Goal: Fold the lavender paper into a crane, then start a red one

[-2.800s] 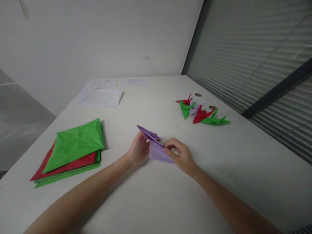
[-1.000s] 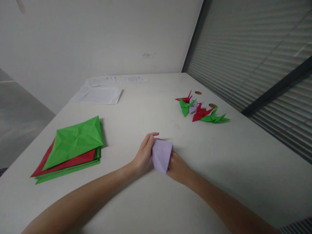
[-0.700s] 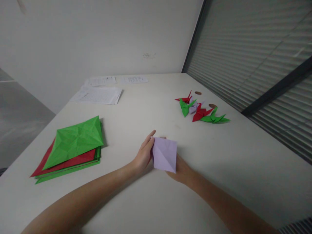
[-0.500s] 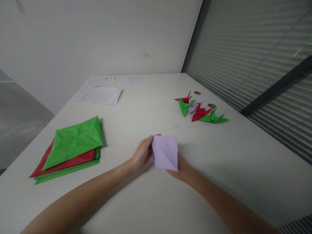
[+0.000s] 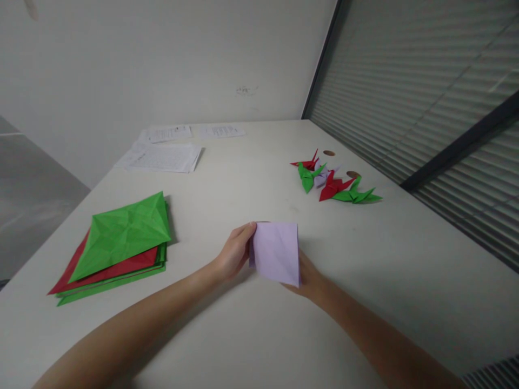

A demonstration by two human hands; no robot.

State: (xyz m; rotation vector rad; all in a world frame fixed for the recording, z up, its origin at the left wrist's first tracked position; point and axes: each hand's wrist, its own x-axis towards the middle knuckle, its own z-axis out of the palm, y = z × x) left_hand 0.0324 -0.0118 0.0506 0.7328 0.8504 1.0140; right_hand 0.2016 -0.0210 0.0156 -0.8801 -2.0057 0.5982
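A folded lilac paper (image 5: 276,252) stands up between both my hands above the white table (image 5: 251,335). My left hand (image 5: 234,253) grips its left edge, fingers curled round the top corner. My right hand (image 5: 307,274) holds it from behind; the paper hides most of that hand, fingers included. The side facing me is a plain square flap.
A stack of creased green and red paper sheets (image 5: 121,243) lies to the left. Several finished paper cranes (image 5: 333,182) in red, green and lilac lie at the right near the window blinds. Printed white sheets (image 5: 165,156) lie at the far side.
The lilac paper went from a long pointed fold held low to a squarer flap raised upright. Over the last second it has opened wider, and the right hand has slipped behind it.
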